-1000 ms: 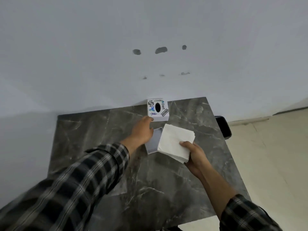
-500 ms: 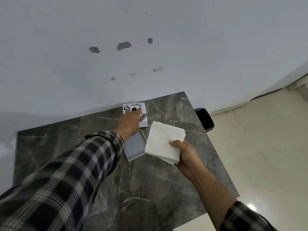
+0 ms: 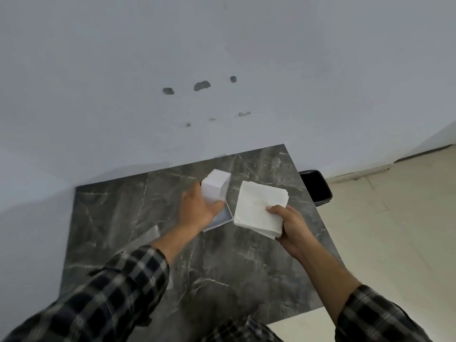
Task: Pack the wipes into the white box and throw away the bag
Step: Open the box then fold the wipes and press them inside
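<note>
My left hand (image 3: 197,208) grips the white box (image 3: 215,185) and holds it tilted above the dark marble table (image 3: 222,267); its plain white sides face me. Under that hand lies a flat white tray-like lid (image 3: 222,219), partly hidden by my fingers. My right hand (image 3: 288,224) holds a thick stack of white wipes (image 3: 259,208) by its near right corner, just right of the lid and a little above the table. A clear plastic bag (image 3: 145,236) lies flat on the table to the left of my left forearm.
A black waste bin (image 3: 315,188) stands on the floor beside the table's far right edge. The table's far edge meets a pale wall. Light tiled floor extends to the right.
My left hand has taken hold of the white box, lifted it off the table and turned it, so its printed top no longer shows. The wipes in my right hand stay in place.
</note>
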